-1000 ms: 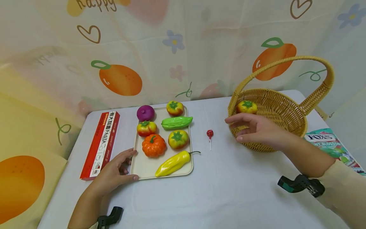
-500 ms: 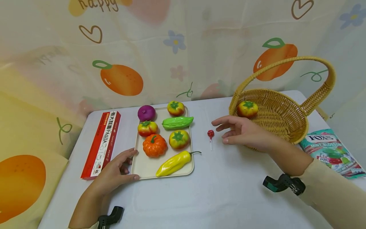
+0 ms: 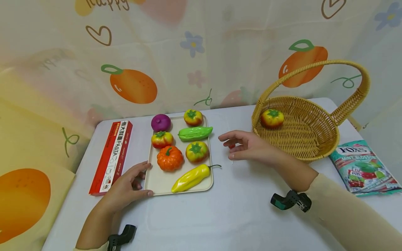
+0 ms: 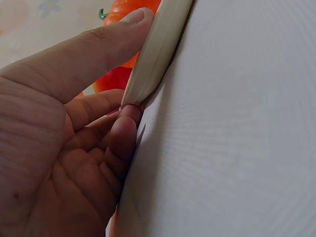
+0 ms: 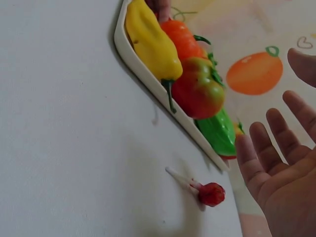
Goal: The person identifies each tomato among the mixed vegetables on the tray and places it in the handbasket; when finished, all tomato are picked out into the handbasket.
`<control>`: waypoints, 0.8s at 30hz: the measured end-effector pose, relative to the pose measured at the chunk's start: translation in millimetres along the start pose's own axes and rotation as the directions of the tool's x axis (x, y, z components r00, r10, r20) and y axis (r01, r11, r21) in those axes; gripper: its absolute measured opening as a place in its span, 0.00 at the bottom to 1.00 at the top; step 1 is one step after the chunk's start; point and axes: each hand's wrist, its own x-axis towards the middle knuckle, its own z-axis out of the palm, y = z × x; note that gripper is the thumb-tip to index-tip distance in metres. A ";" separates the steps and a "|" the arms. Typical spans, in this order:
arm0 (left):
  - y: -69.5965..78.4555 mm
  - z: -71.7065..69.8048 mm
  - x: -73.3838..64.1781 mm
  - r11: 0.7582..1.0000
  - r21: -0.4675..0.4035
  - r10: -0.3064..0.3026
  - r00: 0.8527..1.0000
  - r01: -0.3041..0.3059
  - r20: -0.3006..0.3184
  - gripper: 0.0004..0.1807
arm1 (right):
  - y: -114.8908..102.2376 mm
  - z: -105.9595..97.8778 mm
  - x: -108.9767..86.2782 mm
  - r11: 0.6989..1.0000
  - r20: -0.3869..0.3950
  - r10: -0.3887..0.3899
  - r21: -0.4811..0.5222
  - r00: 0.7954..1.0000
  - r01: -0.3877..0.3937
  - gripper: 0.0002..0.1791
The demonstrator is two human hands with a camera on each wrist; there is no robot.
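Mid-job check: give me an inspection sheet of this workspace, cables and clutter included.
Surface: white cloth-covered table.
Job's things: cream rectangular tray bearing seven glossy produce pieces; red round lollipop on white stick; tan woven basket holding one red-yellow fruit.
Clutter: red rectangular pasta box, left; teal plastic candy bag, right.
Hands: left hand holds the tray's near-left corner; right hand hovers near the lollipop, not touching it.
Cables: nothing seen.
Surroundings: cream orange-printed fabric backdrop.

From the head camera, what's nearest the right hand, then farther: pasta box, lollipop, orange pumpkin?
1. Lollipop: partly hidden by the right hand in that view.
2. Orange pumpkin: on the tray.
3. Pasta box: left of the tray.
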 end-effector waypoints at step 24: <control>0.9 0.1 -0.2 1.000 -0.011 0.001 1.000 -0.001 -0.003 0.50 | 11.4 29.6 41.3 0.999 -0.040 0.049 0.015 0.998 -0.049 0.32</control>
